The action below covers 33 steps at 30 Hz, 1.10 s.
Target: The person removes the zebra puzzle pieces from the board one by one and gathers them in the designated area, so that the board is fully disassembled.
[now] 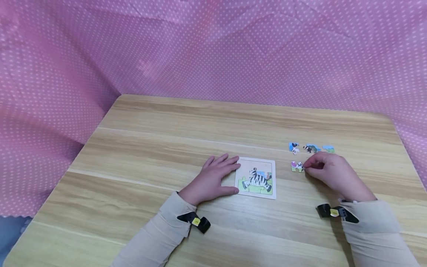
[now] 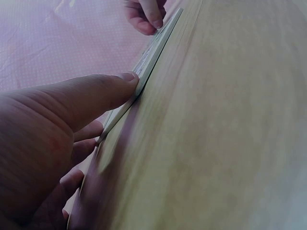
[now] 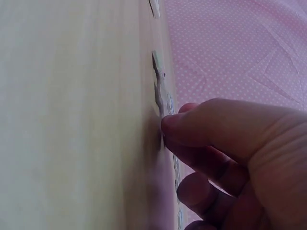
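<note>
Pinching a loose piece (image 1: pixel 297 167), the right hand (image 1: pixel 328 173) sits at 3 o'clock of the puzzle (image 1: pixel 256 178); left hand (image 1: pixel 213 180) lies flat, steadying its 9 o'clock edge.

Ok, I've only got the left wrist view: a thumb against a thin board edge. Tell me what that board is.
Observer: It's a zebra puzzle board, partly filled, lying flat on the wooden table. The left hand rests beside its left edge.
Operator: Report what the other hand is doing.
Observer: The right hand is right of the board, fingers curled and pinching a loose puzzle piece that lies on the table.
Operator: List any other pieces.
Observer: Three more loose pieces lie in a row beyond the right hand, apart from the board.
</note>
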Tool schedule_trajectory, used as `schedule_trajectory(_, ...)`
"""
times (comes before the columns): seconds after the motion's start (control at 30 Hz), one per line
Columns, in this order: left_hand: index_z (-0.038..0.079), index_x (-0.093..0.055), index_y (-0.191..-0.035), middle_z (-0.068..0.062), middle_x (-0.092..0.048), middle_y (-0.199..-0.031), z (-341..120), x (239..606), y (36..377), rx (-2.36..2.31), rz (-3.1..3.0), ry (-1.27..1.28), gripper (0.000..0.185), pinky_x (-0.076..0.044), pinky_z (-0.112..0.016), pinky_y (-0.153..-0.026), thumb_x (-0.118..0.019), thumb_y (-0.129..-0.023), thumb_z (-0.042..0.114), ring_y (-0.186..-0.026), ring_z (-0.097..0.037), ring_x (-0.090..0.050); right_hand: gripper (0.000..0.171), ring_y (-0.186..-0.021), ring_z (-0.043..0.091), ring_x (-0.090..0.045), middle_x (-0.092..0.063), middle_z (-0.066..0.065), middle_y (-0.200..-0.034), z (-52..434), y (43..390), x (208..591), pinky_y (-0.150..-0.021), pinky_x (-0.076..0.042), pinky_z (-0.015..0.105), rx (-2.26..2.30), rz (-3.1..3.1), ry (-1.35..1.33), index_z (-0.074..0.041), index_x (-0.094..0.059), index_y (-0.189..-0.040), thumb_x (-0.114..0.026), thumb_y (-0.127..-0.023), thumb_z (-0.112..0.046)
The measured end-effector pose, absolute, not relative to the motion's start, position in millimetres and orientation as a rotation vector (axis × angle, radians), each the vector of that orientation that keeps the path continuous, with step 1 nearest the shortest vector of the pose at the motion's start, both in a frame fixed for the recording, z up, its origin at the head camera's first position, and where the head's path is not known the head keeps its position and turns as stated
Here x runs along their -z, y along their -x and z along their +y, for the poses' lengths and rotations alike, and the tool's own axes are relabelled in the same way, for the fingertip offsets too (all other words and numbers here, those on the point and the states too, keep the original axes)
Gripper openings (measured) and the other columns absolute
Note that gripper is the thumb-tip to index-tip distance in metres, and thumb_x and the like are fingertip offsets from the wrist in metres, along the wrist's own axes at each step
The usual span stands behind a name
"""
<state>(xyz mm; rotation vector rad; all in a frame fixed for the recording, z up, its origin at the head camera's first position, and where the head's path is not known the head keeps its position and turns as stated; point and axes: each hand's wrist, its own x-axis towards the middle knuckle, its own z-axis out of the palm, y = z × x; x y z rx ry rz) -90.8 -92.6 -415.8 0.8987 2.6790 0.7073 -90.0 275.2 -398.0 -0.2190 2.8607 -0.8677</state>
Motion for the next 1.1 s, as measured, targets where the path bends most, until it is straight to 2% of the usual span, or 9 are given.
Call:
schedule_trajectory(0.17, 0.02, -0.049, -0.15, 0.009, -0.031, -0.162, -93, 416, 91, -0.714, 2.67, -0.89, 0.073, -0.002, -0.05, -0.122, -0.075, -0.087, 0.047, -0.153, -0.02, -0.016, 0.004, -0.086, 0.02, -0.058, -0.068, 0.003, -0.094, 274, 89, 397, -0.074, -0.047, 0.034, 0.87, 2.851, 0.21, -0.012, -0.075, -0.093, -0.073, -0.089, -0.012)
schedule_trajectory(0.3, 0.019, -0.049, -0.15, 0.007, -0.032, -0.162, -92, 417, 91, -0.718, 2.672, -0.897, 0.073, -0.002, -0.051, -0.122, -0.075, -0.087, 0.047, -0.153, -0.021, -0.017, 0.005, -0.085, 0.019, -0.058, -0.068, 0.002, -0.094, 272, 88, 396, -0.071, -0.047, 0.028, 0.909, 2.85, 0.207, -0.013, -0.075, -0.094, -0.073, -0.09, -0.012)
schedule_trajectory(0.57, 0.02, -0.049, -0.15, 0.008, -0.031, -0.162, -92, 418, 90, -0.702, 2.677, -0.887, 0.073, -0.002, -0.051, -0.122, -0.075, -0.087, 0.047, -0.153, -0.021, -0.016, 0.009, -0.073, 0.015, -0.054, -0.064, -0.001, -0.083, 255, 85, 396, -0.062, -0.045, 0.024, 1.064, 2.867, 0.281, -0.014, -0.074, -0.096, -0.077, -0.088, -0.016)
schedule_trajectory(0.77, 0.02, -0.048, -0.151, 0.009, -0.03, -0.163, -92, 418, 91, -0.7, 2.675, -0.884, 0.074, -0.001, -0.05, -0.122, -0.075, -0.087, 0.048, -0.153, -0.02, -0.016, 0.016, -0.076, 0.015, -0.055, -0.067, -0.002, -0.086, 237, 84, 395, -0.065, -0.046, 0.025, 1.095, 2.837, 0.33, -0.012, -0.075, -0.099, -0.08, -0.087, -0.021)
schedule_trajectory(1.1, 0.019, -0.048, -0.15, 0.008, -0.031, -0.162, -93, 417, 93, -0.706, 2.677, -0.896, 0.074, -0.001, -0.051, -0.122, -0.075, -0.087, 0.047, -0.153, -0.021, -0.016, 0.013, -0.078, 0.015, -0.057, -0.067, -0.004, -0.089, 208, 84, 396, -0.068, -0.049, 0.026, 1.109, 2.764, 0.41, -0.013, -0.074, -0.1, -0.078, -0.088, -0.016)
